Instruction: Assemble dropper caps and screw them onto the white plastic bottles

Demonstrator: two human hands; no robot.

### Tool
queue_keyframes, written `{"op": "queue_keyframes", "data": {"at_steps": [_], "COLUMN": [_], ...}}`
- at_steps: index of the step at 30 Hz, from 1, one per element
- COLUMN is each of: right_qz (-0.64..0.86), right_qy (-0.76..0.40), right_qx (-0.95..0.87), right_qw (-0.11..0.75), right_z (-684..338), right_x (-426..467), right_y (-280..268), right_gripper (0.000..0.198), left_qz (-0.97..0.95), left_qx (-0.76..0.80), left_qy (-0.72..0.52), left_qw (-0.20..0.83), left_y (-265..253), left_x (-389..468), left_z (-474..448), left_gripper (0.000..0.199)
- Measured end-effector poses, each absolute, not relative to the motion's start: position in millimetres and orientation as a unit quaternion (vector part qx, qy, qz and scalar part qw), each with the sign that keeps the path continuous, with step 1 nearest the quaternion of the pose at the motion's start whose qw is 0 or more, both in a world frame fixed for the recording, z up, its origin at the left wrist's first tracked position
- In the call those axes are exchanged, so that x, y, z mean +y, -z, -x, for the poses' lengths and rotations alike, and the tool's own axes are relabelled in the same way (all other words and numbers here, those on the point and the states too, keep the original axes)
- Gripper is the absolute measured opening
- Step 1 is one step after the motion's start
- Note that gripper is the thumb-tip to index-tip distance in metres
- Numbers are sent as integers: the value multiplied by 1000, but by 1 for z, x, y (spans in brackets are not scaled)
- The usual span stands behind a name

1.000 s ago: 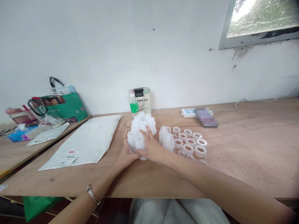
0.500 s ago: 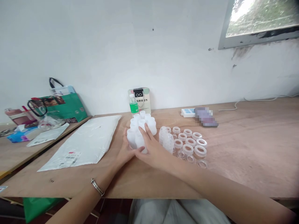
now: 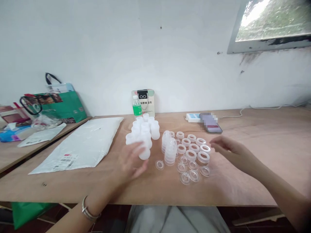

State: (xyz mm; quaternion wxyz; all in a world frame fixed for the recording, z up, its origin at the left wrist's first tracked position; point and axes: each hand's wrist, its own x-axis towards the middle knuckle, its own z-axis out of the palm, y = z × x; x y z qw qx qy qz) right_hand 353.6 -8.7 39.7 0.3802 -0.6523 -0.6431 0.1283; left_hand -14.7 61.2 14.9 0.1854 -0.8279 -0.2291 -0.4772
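Observation:
White bottle-like containers [image 3: 145, 137] stand in a tight cluster on the wooden table. My left hand [image 3: 131, 160] is at their near side, smeared by motion; its thumb and fingers are apart, and I cannot tell whether it touches one. Over to the right, my right hand [image 3: 225, 147] hovers beside the clear plastic rings [image 3: 203, 157], fingers stretched and slightly bent, holding nothing visible. Stacked clear domed caps [image 3: 170, 152] stand between bottles and rings. Several flat transparent discs [image 3: 193, 175] lie nearer to me, one disc [image 3: 159, 165] off to the left.
A white mailing bag [image 3: 80, 145] lies on the left of the table. Behind the containers are a green-labelled bottle [image 3: 137, 108] and a paper bag [image 3: 148, 102]. A phone [image 3: 213, 126] rests against a white power strip [image 3: 193, 117]. A green bag [image 3: 70, 105] stands far left.
Both hands have come off the white containers they were cupping. My right hand has moved right past the rings, and my left has drawn back slightly. Discs at the front are now uncovered.

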Motion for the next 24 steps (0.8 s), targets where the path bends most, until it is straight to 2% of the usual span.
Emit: {"op": "queue_keyframes", "data": {"at_steps": [1,4,7,11,13,15,17,19,22,24], "right_qz": [670,688,680,676,679,650,558,458,330,248], "right_qy": [-125,-107,-105,-95,-107,-163,-253,-307,-383,-426], "right_qx": [-649,-664,-680,-688,-667,-647,-644,-636,-641,-645], "right_qw": [337,273,254,246,285,364,459,540,577,584], "right_z": [-359,-361,-353,-346,-345,-339,-326,-304,-265,-244], "right_x": [-7,1,9,12,6,-1,-5,-4,12,28], "right_y": [-28,4,18,8,-8,-30,-57,-85,-123,-141], "right_gripper": [33,37,36,22,23,28,35,35,33,32], "left_qz": [866,901,895,894,902,910,910,889,860,853], "left_qx": [-170,-204,-251,-246,-238,-238,-233,-219,-193,-176], "left_qy": [416,311,304,338,338,332,343,402,471,491], "left_qw": [218,222,210,162,119,68,22,28,30,-16], "left_y": [-15,-9,4,14,8,-9,-37,-72,-126,-155], "left_x": [53,37,38,46,45,40,32,26,29,38], "left_z": [6,-22,-41,-43,-38,-33,-31,-33,-41,-48], "left_gripper": [41,26,17,7,13,23,34,41,48,48]}}
